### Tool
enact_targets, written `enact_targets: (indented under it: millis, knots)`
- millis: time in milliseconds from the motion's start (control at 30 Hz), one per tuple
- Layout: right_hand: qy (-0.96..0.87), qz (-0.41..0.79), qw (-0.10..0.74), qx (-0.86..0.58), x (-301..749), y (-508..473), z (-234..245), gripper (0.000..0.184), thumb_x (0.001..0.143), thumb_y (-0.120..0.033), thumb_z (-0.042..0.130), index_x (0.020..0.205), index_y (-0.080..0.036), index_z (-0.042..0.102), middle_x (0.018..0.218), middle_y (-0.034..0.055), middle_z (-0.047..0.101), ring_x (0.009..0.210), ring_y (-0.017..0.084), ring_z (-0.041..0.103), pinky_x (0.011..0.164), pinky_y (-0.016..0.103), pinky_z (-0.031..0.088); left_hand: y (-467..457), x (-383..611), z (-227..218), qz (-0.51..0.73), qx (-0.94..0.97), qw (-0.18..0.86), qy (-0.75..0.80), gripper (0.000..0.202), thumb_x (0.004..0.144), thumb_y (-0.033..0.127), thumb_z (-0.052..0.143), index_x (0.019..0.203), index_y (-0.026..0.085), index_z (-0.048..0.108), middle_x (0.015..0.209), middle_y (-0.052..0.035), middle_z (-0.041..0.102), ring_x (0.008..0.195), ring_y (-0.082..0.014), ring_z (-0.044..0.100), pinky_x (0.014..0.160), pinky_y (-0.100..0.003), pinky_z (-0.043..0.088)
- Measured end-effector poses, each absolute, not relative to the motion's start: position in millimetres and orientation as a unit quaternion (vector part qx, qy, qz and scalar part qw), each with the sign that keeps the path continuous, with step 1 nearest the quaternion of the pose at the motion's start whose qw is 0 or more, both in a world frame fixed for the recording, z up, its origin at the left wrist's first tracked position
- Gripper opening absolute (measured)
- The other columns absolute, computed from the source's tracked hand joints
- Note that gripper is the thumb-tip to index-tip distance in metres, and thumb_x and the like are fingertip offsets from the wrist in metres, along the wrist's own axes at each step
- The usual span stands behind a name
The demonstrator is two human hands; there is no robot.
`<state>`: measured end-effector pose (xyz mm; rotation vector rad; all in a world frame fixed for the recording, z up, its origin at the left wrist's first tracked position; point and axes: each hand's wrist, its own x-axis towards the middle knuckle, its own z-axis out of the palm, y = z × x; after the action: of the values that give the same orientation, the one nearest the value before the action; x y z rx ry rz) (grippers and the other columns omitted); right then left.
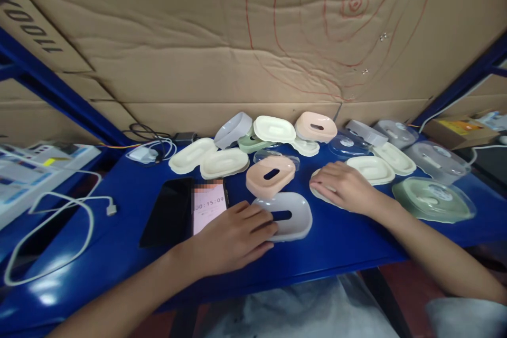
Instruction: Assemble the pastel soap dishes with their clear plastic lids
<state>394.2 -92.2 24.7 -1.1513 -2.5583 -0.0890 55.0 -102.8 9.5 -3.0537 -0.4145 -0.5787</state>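
My left hand (233, 235) lies palm down on the blue table (340, 243), its fingers stretched over the near edge of a pale grey oval tray (295, 216) with a slot in its middle. A pink oval tray (271, 173) leans on the far side of that grey one. My right hand (344, 186) rests flat on a cream oval tray (319, 193), its fingers spread and pointing left.
Many more oval trays and clear lids lie along the back, cream (224, 162), pink (316, 125), green (433, 198). Two phones (209, 203) lie by my left hand, one showing a timer. White cables (59, 206) and a charger sit left. Cardboard (253, 37) walls the back.
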Motion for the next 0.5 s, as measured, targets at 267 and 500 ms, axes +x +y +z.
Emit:
enact_targets:
  millis: [267, 500]
  knots:
    - [-0.903, -0.01, 0.109, -0.416, 398, -90, 21, 0.03, 0.113, -0.034, 0.05, 0.105, -0.018, 0.075, 0.097, 0.0084, 0.076, 0.087, 0.023, 0.07, 0.081, 0.037, 0.047, -91, 51, 15, -0.302, -0.932, 0.015, -0.201, 0.017, 0.108, 0.028, 0.06, 0.116, 0.017, 0.07, 0.108, -0.0069, 0.079, 0.096, -0.0231, 0.074, 0.083, -0.037, 0.059]
    - [-0.928, 0.16, 0.197, -0.271, 376, -104, 28, 0.026, 0.113, -0.031, 0.05, 0.106, -0.02, 0.073, 0.11, 0.008, 0.076, 0.109, 0.021, 0.069, 0.098, 0.036, 0.051, -91, 52, 16, -0.334, -0.918, 0.021, -0.212, 0.013, 0.103, 0.024, 0.066, 0.113, 0.016, 0.069, 0.102, -0.0083, 0.079, 0.09, -0.0244, 0.076, 0.08, -0.038, 0.062]
